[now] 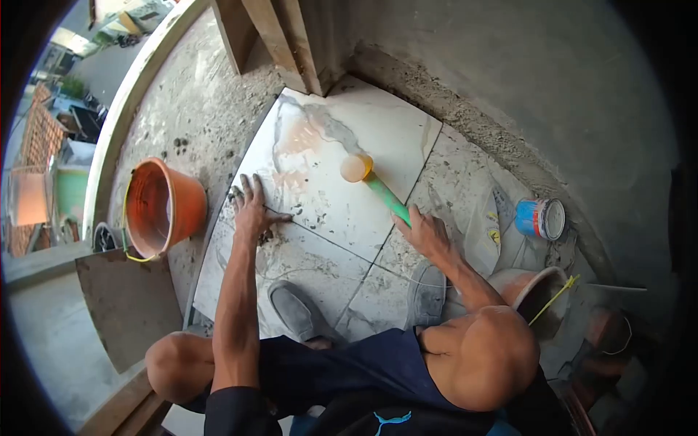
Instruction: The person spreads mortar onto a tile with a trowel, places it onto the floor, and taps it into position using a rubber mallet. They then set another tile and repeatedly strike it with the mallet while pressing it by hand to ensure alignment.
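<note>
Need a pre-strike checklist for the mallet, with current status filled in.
1. Mallet grip: ok. The right hand is closed around the green handle of the mallet.
2. Left hand out from under the mallet head: ok. It is spread near the tile's near-left corner, apart from the head.
3. Tile surface clean: not ok. Dark crumbs and brownish smears lie on it.
4. Feet off that tile: ok. Both gray shoes are on the nearer flooring.
5. Tile level with its neighbours: cannot tell from this overhead view.
6. Bedding beneath the tile: cannot tell, hidden.
</note>
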Motion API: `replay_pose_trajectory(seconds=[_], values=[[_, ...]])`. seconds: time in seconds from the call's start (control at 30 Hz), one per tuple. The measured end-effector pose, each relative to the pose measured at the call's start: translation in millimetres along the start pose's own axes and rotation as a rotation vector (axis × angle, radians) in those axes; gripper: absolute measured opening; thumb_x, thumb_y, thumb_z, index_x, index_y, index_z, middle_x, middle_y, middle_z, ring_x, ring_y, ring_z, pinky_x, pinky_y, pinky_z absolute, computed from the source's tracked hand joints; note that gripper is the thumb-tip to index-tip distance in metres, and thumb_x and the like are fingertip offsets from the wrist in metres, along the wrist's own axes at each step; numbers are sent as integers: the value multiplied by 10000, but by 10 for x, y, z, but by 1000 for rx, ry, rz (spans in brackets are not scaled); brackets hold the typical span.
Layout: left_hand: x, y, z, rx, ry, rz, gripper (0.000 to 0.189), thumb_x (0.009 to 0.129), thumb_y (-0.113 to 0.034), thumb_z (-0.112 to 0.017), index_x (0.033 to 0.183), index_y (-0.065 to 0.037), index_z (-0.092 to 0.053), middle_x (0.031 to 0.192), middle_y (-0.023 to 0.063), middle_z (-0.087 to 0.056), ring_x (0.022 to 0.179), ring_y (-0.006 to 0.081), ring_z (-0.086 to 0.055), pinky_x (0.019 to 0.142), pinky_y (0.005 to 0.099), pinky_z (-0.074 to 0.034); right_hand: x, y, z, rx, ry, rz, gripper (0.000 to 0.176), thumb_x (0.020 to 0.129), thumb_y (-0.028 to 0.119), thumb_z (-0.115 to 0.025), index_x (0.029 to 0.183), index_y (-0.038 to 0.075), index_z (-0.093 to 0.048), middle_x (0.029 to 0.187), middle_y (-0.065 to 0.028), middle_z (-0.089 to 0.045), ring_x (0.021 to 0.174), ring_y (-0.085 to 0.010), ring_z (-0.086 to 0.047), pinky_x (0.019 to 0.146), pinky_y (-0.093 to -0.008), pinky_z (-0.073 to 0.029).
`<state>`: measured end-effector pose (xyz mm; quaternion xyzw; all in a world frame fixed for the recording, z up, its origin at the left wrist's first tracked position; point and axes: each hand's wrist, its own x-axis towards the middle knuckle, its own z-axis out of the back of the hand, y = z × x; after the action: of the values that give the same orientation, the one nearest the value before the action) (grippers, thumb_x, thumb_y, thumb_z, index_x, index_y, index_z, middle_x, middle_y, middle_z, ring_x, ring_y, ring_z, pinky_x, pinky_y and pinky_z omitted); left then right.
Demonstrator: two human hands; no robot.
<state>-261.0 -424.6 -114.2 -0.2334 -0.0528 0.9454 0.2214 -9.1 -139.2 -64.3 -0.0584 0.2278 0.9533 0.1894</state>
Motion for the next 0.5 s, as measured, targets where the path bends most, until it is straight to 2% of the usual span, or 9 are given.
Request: replay_pose_trajectory(seconds=[0.17, 0.27, 0.3, 0.43, 0.5], values=[[-46, -91, 88, 38, 27, 48, 1388, 396, -607, -817, 1463, -109, -83, 1507, 213, 10, 1365, 463, -20, 1098, 532, -159, 28, 158, 307, 71, 29, 154, 364, 887, 370, -556, 815, 27, -457, 525, -167, -562, 485, -378, -582, 427, -446, -454], [-35, -76, 77, 21, 1, 60, 1398, 383, -603, -823, 1466, -122, -80, 1511, 200, 8, 1368, 458, -22, 1084, 567, -161, 43, -7, 99, -94, 108, 201, 349, 875, 344, -584, 806, 30, -448, 521, -165, -552, 486, -370, -583, 423, -442, -448], [-34, -82, 94, 16, 11, 55, 1402, 381, -606, -822, 1467, -127, -76, 1513, 195, 5, 1368, 456, -23, 1077, 582, -160, 64, 24, 91, 16, 102, 218, 344, 861, 326, -608, 799, 32, -442, 523, -166, -549, 482, -366, -582, 422, -438, -447], [-60, -103, 98, 5, 21, 62, 1400, 373, -608, -823, 1467, -139, -87, 1516, 185, -13, 1369, 455, -36, 1061, 622, -135, 56, 280, 51, 142, 48, 363, 336, 851, 311, -620, 800, 28, -445, 520, -168, -548, 476, -360, -585, 421, -435, -454], [-65, -100, 101, 31, -6, 49, 1393, 374, -611, -821, 1468, -142, -97, 1516, 186, -32, 1371, 449, -47, 1066, 625, -98, 135, 206, -99, 58, 113, 332, 340, 854, 315, -615, 799, 27, -444, 518, -169, -546, 473, -359, -584, 417, -433, -452]])
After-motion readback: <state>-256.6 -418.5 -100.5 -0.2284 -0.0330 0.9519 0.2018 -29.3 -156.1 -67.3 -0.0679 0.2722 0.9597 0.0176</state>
